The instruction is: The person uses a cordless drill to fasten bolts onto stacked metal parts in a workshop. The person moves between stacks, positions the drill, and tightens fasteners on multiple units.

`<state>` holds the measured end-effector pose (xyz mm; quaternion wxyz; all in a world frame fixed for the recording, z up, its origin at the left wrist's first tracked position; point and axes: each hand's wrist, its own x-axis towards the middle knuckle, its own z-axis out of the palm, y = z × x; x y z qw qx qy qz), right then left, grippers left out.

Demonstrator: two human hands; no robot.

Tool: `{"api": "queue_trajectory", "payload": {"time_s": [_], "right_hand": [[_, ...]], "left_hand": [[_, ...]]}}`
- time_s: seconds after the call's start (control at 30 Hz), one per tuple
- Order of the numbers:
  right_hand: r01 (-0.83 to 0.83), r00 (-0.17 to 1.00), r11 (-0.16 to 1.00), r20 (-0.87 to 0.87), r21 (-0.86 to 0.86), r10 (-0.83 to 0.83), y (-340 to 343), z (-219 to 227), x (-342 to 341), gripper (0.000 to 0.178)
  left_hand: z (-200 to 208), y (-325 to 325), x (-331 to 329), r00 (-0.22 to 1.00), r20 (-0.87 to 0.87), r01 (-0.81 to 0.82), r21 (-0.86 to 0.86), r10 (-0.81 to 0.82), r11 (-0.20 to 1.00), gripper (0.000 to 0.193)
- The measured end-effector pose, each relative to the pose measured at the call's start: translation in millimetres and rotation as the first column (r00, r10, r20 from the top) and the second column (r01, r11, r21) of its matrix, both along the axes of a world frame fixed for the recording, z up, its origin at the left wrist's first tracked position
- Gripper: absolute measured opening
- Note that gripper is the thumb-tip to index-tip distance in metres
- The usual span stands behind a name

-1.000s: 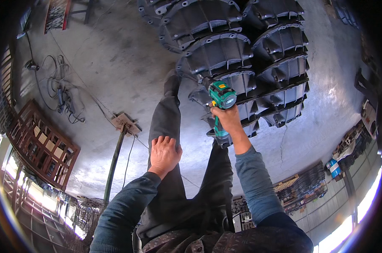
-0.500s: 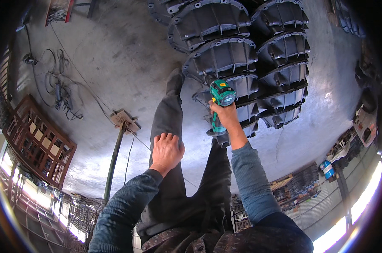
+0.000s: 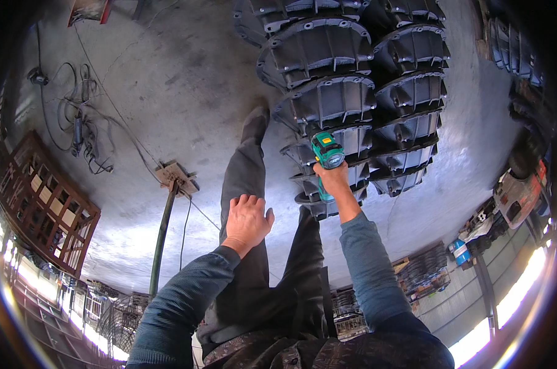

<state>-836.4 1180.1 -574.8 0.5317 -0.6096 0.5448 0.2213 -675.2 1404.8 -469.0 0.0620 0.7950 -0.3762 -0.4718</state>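
Observation:
My right hand grips the handle of a green and black cordless drill. The drill's dark nose points away from me, against or close above the rim of a dark metal housing; whether its tip touches cannot be made out. That ribbed, half-round casting has bolt holes along its flange and stands in a row with several alike. On my left thigh rests my left hand, back upward, fingers spread a little and holding nothing.
A second row of the same housings stands alongside on the right. Left of my leg a green pole rises from a flat base plate. Cables lie on the concrete floor, near a brown slatted rack.
In the picture, the drill and my right hand sit slightly lower, and the housings have shifted down with them as the view moved. My left hand stays on the thigh, its thumb a little farther out.

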Motion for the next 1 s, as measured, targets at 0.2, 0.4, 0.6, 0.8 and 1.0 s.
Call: {"api": "queue_trajectory", "payload": {"time_s": [0.2, 0.4, 0.6, 0.8, 1.0], "right_hand": [[0.041, 0.999, 0.995, -0.023, -0.093, -0.044, 6.6, -4.7, -5.1, 0.020], [-0.063, 0.997, 0.988, -0.055, -0.143, 0.055, 6.1, -10.5, -4.6, 0.027], [-0.177, 0.978, 0.957, -0.152, -0.230, 0.144, 2.5, -1.2, -5.2, 0.037], [-0.239, 0.804, 0.693, 0.261, -0.680, 0.534, 5.2, 30.2, -36.8, 0.007], [0.092, 0.829, 0.972, 0.557, -0.215, 0.044, 8.5, 37.6, 13.3, 0.008]], "left_hand": [[0.2, -0.3, -3.4, 0.998, -0.038, -0.051, -0.032, 0.050, 0.998, 0.025], [7.9, 0.2, -18.6, 1.000, 0.006, -0.027, -0.014, 0.027, 1.000, 0.027], [14.6, 1.6, -17.9, 0.996, 0.082, -0.031, -0.076, 0.037, 0.997, 0.023], [28.7, -4.7, 5.2, 0.987, 0.163, 0.021, -0.080, -0.008, 0.997, 0.023], [43.8, -20.6, 54.5, 0.968, 0.250, 0.076, -0.155, -0.035, 0.985, 0.024]]}}
